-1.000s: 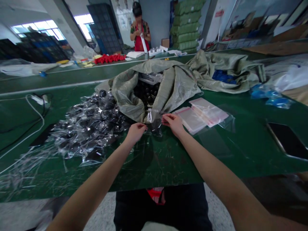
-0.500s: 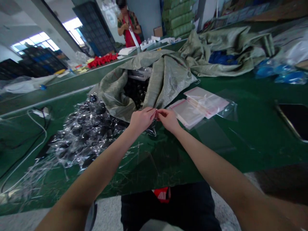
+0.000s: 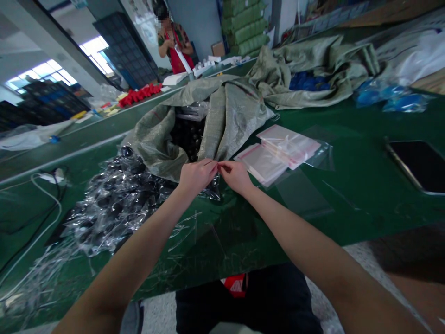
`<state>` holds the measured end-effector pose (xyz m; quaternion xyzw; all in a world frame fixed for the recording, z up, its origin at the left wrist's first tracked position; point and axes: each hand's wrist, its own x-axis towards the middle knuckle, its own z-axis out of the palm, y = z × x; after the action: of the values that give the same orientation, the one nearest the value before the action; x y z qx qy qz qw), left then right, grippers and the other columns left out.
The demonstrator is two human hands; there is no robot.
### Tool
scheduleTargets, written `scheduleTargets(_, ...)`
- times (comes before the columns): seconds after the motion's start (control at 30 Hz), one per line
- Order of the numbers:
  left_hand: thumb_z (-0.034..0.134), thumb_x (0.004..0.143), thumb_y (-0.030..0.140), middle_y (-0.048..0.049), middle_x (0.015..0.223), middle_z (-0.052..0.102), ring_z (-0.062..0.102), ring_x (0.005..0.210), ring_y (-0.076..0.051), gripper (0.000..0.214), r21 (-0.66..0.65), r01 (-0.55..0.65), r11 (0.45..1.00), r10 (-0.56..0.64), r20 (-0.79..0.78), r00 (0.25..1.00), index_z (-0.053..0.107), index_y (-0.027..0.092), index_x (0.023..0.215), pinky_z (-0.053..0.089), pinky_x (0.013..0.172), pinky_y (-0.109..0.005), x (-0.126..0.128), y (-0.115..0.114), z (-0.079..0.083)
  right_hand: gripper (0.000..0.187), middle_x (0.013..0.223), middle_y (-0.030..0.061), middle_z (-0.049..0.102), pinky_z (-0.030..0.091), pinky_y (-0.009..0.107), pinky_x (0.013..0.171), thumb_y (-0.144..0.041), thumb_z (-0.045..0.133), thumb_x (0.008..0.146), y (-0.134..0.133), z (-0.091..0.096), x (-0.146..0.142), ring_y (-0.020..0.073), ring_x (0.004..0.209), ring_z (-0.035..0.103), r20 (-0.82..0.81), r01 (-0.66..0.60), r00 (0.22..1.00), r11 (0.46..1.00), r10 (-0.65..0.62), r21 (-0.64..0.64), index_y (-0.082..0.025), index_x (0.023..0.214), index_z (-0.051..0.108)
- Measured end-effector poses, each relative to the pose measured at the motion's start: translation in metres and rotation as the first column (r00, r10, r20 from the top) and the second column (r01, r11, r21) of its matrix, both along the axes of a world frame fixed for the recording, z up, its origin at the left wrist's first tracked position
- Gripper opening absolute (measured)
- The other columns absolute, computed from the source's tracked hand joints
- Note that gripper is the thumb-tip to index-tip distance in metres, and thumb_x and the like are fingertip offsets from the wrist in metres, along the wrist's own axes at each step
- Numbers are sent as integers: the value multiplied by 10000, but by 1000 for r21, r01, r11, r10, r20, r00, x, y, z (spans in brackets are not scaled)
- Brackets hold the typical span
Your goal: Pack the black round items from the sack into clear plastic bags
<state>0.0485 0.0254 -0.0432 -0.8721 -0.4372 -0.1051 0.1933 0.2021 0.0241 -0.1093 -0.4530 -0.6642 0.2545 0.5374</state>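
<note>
My left hand (image 3: 197, 177) and my right hand (image 3: 237, 177) meet at the fingertips over the green table (image 3: 250, 241). Both pinch the top edge of a clear plastic bag (image 3: 214, 189), which hangs below the left fingers. Something dark shows through its film, mostly hidden by the hand. Just behind my hands lies a grey-green woven sack (image 3: 236, 116), its mouth open on round black pieces (image 3: 193, 139). To the left is a heap of bagged black pieces (image 3: 118, 199). Flat clear bags (image 3: 266, 164) with pinkish edges lie stacked right of my right hand.
A phone (image 3: 419, 164) lies at the right. Another woven sack (image 3: 323, 55) holds blue pieces (image 3: 309, 81), with bagged blue pieces (image 3: 392, 95) beside it. Plastic strips (image 3: 52, 269) and a white cable (image 3: 52, 211) lie at the left. A person (image 3: 175, 44) stands across the table.
The whole view has shifted slightly, so most things sit further left. My hands stay pinched together on the bag, with only slight finger movement.
</note>
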Motion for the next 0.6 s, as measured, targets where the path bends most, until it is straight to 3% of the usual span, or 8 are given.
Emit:
scheduleTargets(0.13, 415, 967, 324, -73, 979, 733, 667, 732, -184, 334, -9, -9, 1000, 9, 13, 1000, 730, 215, 964, 369, 556, -282, 1, -1, 3, 197, 897, 41, 761, 509, 251, 744, -184, 572, 863, -2, 3, 0, 158, 769, 682, 31, -7, 1000, 1000, 6, 27, -184, 924, 759)
scheduleTargets(0.27, 449, 946, 312, -63, 974, 729, 663, 743, -187, 291, -25, -46, 999, 47, 50, 998, 724, 218, 935, 373, 564, -284, 3, 0, 4, 161, 807, 28, 753, 490, 236, 684, -203, 603, 841, -5, 6, 1, 147, 705, 667, 53, 9, 999, 999, -7, -36, -181, 867, 760)
scheduleTargets(0.6, 523, 892, 258, -33, 949, 713, 655, 812, -178, 174, -69, -87, 994, 101, 245, 964, 692, 222, 877, 423, 625, -266, 11, 2, -3, 146, 820, 26, 756, 495, 259, 728, -208, 611, 830, -2, 6, 1, 160, 715, 666, 91, 78, 993, 995, -72, -62, -187, 859, 752)
